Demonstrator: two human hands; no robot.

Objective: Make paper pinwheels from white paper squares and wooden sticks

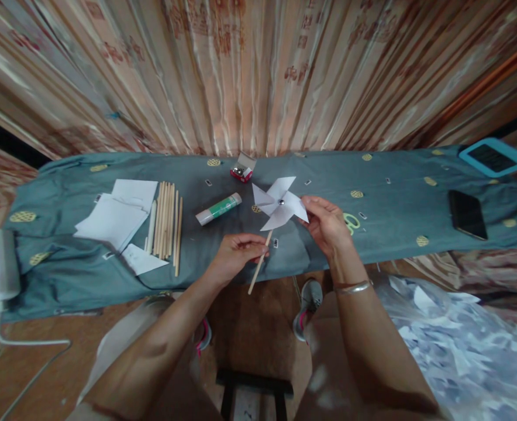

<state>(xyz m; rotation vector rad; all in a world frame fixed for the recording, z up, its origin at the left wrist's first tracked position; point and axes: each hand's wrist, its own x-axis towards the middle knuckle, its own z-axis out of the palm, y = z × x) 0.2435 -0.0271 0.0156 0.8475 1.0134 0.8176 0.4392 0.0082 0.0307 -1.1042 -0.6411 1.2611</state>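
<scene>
A white paper pinwheel [278, 203] with a metal pin at its centre sits on a thin wooden stick [259, 264]. My left hand [236, 252] pinches the stick near its middle, fingers closed on it. My right hand [327, 225] holds the right-hand blade of the pinwheel between thumb and fingers. Both hands hover just above the front edge of a table covered in grey-blue cloth [65, 275].
On the cloth lie a glue stick [219, 209], a small red box of pins [242, 169], a row of several wooden sticks [167, 225], white paper sheets [116, 216], green scissors [351, 221], a black phone [467, 214] and a blue-framed tablet [493, 156]. A bag of paper scraps [451, 345] sits at the lower right.
</scene>
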